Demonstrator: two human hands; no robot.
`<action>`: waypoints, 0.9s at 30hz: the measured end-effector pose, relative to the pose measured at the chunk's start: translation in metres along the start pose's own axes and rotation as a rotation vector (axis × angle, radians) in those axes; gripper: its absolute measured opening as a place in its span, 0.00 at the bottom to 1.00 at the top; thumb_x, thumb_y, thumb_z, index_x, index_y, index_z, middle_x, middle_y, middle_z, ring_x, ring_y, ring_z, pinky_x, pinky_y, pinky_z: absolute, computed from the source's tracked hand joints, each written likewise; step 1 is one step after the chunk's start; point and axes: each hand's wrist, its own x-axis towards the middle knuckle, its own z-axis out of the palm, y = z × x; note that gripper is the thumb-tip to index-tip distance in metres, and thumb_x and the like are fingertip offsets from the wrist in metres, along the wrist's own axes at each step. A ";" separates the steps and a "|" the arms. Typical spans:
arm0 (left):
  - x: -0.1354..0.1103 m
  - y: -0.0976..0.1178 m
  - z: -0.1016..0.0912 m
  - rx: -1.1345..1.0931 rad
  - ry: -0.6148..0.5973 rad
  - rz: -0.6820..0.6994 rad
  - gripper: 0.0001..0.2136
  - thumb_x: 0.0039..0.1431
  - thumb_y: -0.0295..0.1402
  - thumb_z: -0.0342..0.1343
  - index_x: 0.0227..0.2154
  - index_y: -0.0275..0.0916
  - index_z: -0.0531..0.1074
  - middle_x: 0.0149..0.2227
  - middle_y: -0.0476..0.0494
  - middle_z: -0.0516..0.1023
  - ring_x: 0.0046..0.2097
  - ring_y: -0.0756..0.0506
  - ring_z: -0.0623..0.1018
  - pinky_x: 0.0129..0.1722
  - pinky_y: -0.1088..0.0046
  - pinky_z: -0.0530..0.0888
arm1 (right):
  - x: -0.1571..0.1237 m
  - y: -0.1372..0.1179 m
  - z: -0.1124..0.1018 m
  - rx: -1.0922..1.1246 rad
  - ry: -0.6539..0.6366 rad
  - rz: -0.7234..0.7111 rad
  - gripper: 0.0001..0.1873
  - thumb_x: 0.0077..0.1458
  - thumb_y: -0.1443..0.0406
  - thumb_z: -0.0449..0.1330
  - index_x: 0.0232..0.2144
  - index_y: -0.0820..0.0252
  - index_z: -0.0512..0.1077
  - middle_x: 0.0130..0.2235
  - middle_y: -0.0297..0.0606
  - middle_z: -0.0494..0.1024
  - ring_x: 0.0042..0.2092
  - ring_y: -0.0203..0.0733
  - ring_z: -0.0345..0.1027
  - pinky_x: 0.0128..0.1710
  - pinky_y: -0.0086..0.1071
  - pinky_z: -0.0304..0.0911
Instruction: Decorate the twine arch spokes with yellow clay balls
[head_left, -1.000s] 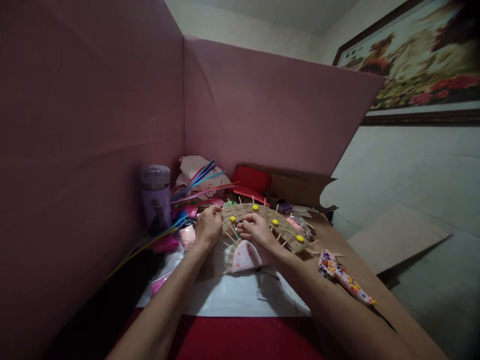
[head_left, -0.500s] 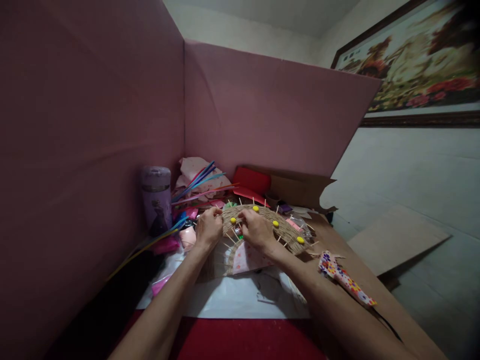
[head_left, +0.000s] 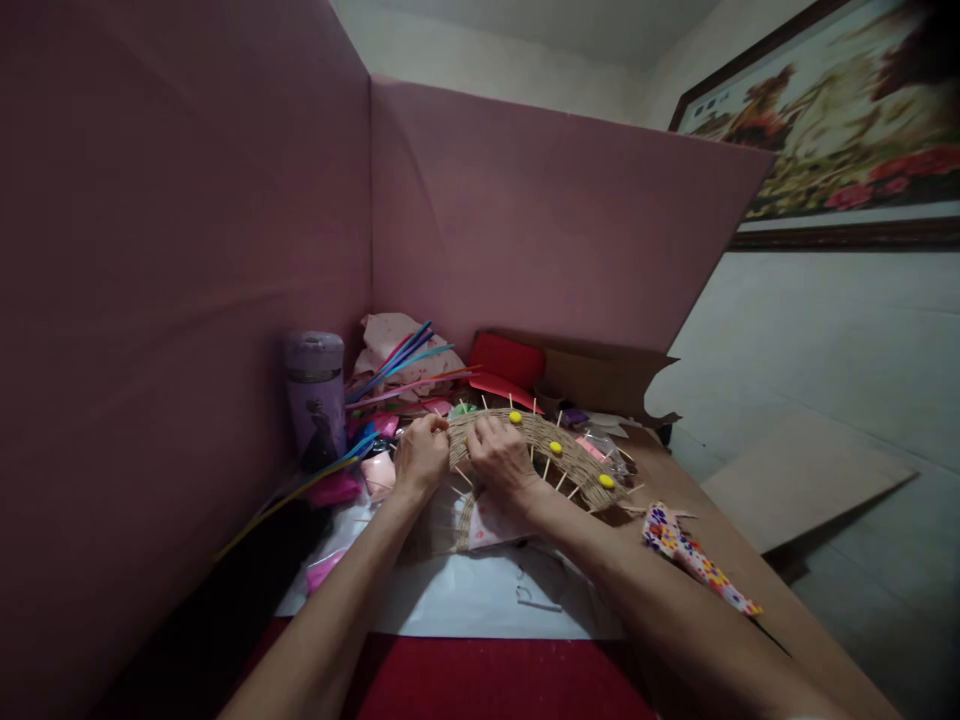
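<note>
Arch of woven tan twine [head_left: 537,434] on pale wooden sticks [head_left: 547,468]: extending right from the left fingers. Left hand [head_left: 421,455]: fingers narrow, holding the arch's left end. Right hand [head_left: 504,462]: fingers bent onto its face; grip cannot be told. Three round yellow buttons [head_left: 556,447]: right of the right fingers. Tall lilac cylindrical bottle [head_left: 315,400]: left of the left fingers.

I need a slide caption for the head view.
Left hand and right hand at a woven twine arch with yellow discs.
</note>
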 end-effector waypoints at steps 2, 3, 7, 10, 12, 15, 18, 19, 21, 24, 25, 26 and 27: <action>-0.001 0.001 0.000 -0.003 0.002 0.002 0.10 0.51 0.28 0.50 0.33 0.40 0.76 0.38 0.43 0.79 0.41 0.44 0.76 0.42 0.70 0.69 | -0.002 -0.002 0.001 -0.008 -0.006 -0.024 0.12 0.55 0.74 0.50 0.40 0.69 0.69 0.37 0.52 0.71 0.36 0.47 0.60 0.32 0.37 0.53; -0.001 0.001 0.000 -0.003 0.001 0.003 0.10 0.51 0.28 0.50 0.33 0.40 0.76 0.38 0.43 0.79 0.41 0.44 0.76 0.42 0.70 0.69 | -0.004 -0.003 0.001 -0.013 -0.010 -0.034 0.13 0.54 0.75 0.49 0.40 0.70 0.69 0.37 0.52 0.71 0.36 0.47 0.60 0.31 0.37 0.53; -0.001 0.002 0.000 0.008 0.006 0.004 0.11 0.51 0.27 0.49 0.32 0.40 0.76 0.38 0.43 0.79 0.42 0.44 0.76 0.42 0.70 0.69 | -0.007 -0.007 0.002 -0.031 -0.024 -0.069 0.15 0.53 0.77 0.46 0.39 0.71 0.70 0.35 0.53 0.71 0.35 0.48 0.61 0.29 0.37 0.53; -0.001 0.002 0.000 0.007 0.010 0.012 0.11 0.51 0.27 0.49 0.32 0.40 0.76 0.38 0.43 0.79 0.42 0.45 0.76 0.43 0.71 0.69 | -0.005 -0.010 0.001 -0.042 -0.040 -0.089 0.17 0.53 0.78 0.45 0.39 0.72 0.70 0.35 0.54 0.71 0.35 0.49 0.61 0.28 0.37 0.53; -0.001 0.001 0.001 0.006 0.009 0.012 0.11 0.51 0.26 0.49 0.32 0.40 0.76 0.38 0.43 0.79 0.42 0.44 0.76 0.43 0.71 0.69 | -0.003 -0.011 0.000 -0.046 -0.056 -0.099 0.17 0.53 0.79 0.44 0.39 0.74 0.71 0.35 0.56 0.71 0.35 0.49 0.62 0.28 0.36 0.53; -0.001 0.001 0.001 0.009 0.005 0.003 0.10 0.51 0.26 0.50 0.32 0.40 0.76 0.38 0.44 0.79 0.41 0.45 0.76 0.42 0.71 0.69 | -0.001 -0.013 -0.003 -0.045 -0.087 -0.110 0.16 0.52 0.78 0.45 0.38 0.75 0.71 0.34 0.55 0.71 0.34 0.49 0.62 0.27 0.36 0.54; -0.001 0.001 0.001 0.014 0.012 0.004 0.10 0.51 0.27 0.49 0.32 0.40 0.76 0.38 0.43 0.79 0.41 0.44 0.76 0.42 0.70 0.69 | 0.000 -0.013 -0.005 -0.040 -0.115 -0.114 0.16 0.52 0.78 0.45 0.37 0.75 0.71 0.34 0.55 0.71 0.34 0.49 0.63 0.27 0.36 0.55; -0.001 0.001 0.001 0.014 0.014 0.005 0.10 0.51 0.27 0.49 0.32 0.40 0.76 0.38 0.43 0.79 0.41 0.44 0.76 0.42 0.70 0.69 | 0.000 -0.013 -0.005 -0.038 -0.123 -0.113 0.16 0.52 0.78 0.45 0.37 0.75 0.71 0.34 0.55 0.71 0.34 0.49 0.63 0.27 0.36 0.55; -0.002 0.001 0.001 0.009 0.016 0.004 0.10 0.51 0.27 0.50 0.32 0.40 0.76 0.38 0.43 0.79 0.41 0.44 0.76 0.42 0.70 0.69 | 0.001 -0.013 -0.005 -0.032 -0.137 -0.111 0.16 0.52 0.78 0.45 0.37 0.75 0.71 0.35 0.56 0.71 0.35 0.50 0.64 0.28 0.37 0.56; -0.002 0.002 0.000 0.005 0.012 0.001 0.11 0.51 0.27 0.50 0.32 0.41 0.76 0.38 0.43 0.79 0.42 0.44 0.76 0.43 0.70 0.69 | 0.001 -0.011 -0.005 -0.020 -0.158 -0.095 0.16 0.53 0.77 0.46 0.39 0.74 0.70 0.36 0.57 0.72 0.36 0.50 0.65 0.30 0.37 0.58; -0.002 0.002 0.000 0.006 0.010 0.000 0.11 0.51 0.27 0.49 0.32 0.41 0.76 0.38 0.43 0.79 0.42 0.44 0.76 0.43 0.71 0.69 | 0.001 -0.010 -0.006 -0.017 -0.165 -0.082 0.15 0.54 0.77 0.46 0.39 0.74 0.70 0.36 0.57 0.72 0.36 0.50 0.66 0.30 0.37 0.58; -0.002 0.002 0.000 0.008 0.008 -0.003 0.11 0.51 0.27 0.49 0.32 0.41 0.76 0.38 0.43 0.79 0.42 0.44 0.76 0.43 0.71 0.69 | 0.000 -0.009 -0.007 -0.016 -0.173 -0.062 0.15 0.54 0.76 0.46 0.40 0.73 0.69 0.36 0.57 0.72 0.36 0.49 0.67 0.30 0.36 0.59; -0.002 0.002 0.000 0.010 0.006 -0.006 0.11 0.51 0.27 0.49 0.32 0.41 0.76 0.39 0.44 0.79 0.42 0.44 0.76 0.43 0.71 0.69 | -0.002 -0.008 -0.009 -0.015 -0.182 -0.036 0.15 0.55 0.76 0.46 0.41 0.73 0.69 0.36 0.57 0.73 0.35 0.49 0.67 0.29 0.36 0.59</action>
